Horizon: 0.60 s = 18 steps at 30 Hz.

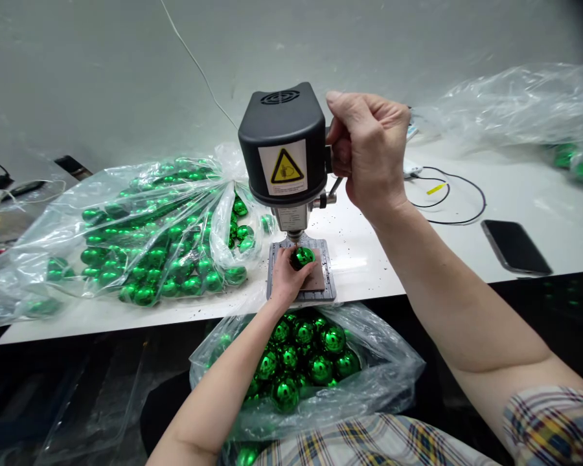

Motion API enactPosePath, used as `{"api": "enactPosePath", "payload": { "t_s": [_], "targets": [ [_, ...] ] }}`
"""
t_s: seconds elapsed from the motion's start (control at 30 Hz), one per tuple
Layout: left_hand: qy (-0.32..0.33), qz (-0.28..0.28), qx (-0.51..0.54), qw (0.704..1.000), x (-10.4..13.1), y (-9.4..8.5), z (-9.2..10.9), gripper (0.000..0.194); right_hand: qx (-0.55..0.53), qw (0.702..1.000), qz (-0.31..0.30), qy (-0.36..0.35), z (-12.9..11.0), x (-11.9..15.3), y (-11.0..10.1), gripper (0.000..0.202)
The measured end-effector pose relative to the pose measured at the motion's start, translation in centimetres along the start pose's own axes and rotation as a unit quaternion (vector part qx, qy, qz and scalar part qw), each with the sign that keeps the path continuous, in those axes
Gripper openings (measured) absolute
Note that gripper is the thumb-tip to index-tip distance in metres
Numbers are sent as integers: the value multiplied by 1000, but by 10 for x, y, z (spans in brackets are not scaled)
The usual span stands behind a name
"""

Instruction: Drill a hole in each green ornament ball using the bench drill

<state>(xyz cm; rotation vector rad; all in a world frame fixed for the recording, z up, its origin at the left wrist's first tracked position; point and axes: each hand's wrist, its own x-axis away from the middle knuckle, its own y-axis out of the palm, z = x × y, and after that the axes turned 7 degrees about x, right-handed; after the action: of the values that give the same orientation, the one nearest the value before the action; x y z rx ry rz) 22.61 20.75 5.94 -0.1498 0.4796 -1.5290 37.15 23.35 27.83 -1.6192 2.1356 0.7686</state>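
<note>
A small bench drill press (282, 145) with a black motor housing and a yellow warning label stands on the white table. My left hand (291, 275) holds a shiny green bauble (303, 257) under the chuck (296, 236), over the grey base plate (328, 272). Whether the drill bit touches the bauble I cannot tell. High at the right of the housing, my right hand (372, 139) is closed; its fingers wrap the feed lever, which they mostly hide.
An open plastic bag of green baubles (286, 391) sits at my lap. Another clear bag (140, 239) full of baubles covers the table's left. To the right lie a phone (515, 246), a black cable (483, 204) and more plastic bags (529, 107). Dark crumbs dot the tabletop (364, 259).
</note>
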Motion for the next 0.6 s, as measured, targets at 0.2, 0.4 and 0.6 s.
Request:
{"api": "enactPosePath", "payload": {
  "t_s": [0.2,0.4,0.6],
  "targets": [
    [-41,17,3,999,2,-3,3,56,44,999,-1,4,-1,1,0,47],
    [-47,2,43,998,9,-3,-1,67,111,994,-13,9,2,-1,0,59],
    [-44,21,55,997,10,-3,-5,58,77,997,-11,16,0,1,-1,54]
  ]
}}
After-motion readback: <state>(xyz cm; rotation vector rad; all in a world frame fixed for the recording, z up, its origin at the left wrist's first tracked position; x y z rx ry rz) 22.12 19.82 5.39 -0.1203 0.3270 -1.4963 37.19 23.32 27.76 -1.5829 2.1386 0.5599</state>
